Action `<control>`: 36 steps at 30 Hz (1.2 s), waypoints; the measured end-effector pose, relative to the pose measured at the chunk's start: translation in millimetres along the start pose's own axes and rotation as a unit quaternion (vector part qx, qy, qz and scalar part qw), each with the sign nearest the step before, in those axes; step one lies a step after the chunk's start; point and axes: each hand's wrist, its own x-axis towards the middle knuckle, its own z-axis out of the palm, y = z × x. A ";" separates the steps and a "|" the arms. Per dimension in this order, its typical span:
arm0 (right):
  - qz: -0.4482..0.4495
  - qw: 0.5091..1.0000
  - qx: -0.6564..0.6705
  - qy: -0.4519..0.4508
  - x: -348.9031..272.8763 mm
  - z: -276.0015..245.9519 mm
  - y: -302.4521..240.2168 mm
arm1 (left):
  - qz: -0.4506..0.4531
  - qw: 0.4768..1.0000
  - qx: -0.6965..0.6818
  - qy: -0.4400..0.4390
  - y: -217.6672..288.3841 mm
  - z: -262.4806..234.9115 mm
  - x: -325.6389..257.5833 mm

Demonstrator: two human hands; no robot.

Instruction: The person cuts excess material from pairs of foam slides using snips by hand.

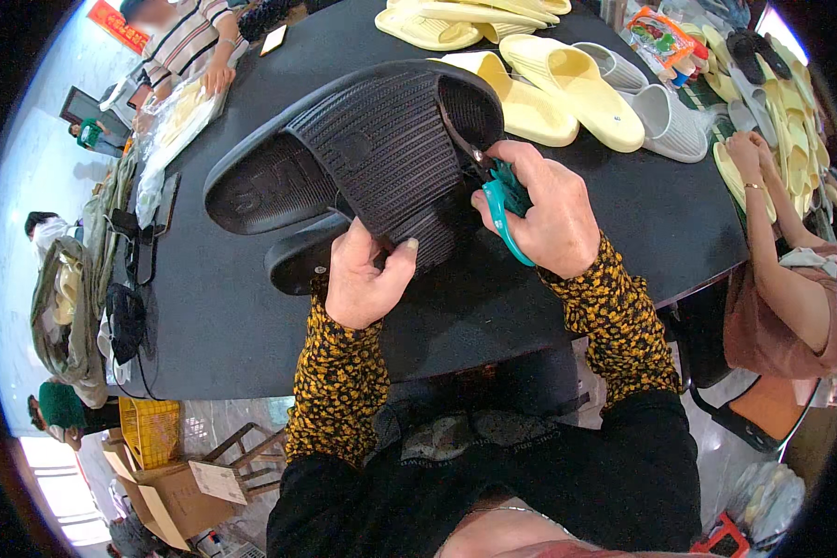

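Note:
My left hand grips the near edge of a ribbed black slide slipper, thumb and fingers closed on its strap. A second black slipper lies beneath it, partly hidden. My right hand is wrapped round teal-handled snips. The metal tip of the snips meets the edge of the upper slipper's strap, beside the opening. How far the blades are apart is too small to tell. Both slippers are over the dark table.
Pale yellow slippers and grey slippers lie beyond my right hand. At the right, another person's hands are by more slippers. A person at the far left handles clear plastic bags. A phone stand stands at the left edge.

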 end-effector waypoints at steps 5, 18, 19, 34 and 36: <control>0.018 1.000 -0.016 -0.008 -2.4 -0.1 0.9 | 0.011 1.000 -0.006 -0.017 -0.2 0.7 1.4; -0.016 0.999 -0.026 -0.030 -5.2 2.7 3.4 | 0.000 0.998 -0.060 -0.007 -4.5 -1.0 -0.5; -0.010 0.999 -0.041 -0.027 -6.3 4.5 4.2 | -0.006 0.999 -0.052 -0.010 -6.9 -3.2 -1.2; 0.070 0.997 -0.021 -0.002 -14.8 13.2 24.6 | -0.096 0.907 -0.402 0.076 -12.7 -14.2 3.1; 0.073 0.997 -0.015 -0.016 -16.5 14.5 25.6 | -0.127 0.906 -0.396 0.079 -11.5 -7.9 2.1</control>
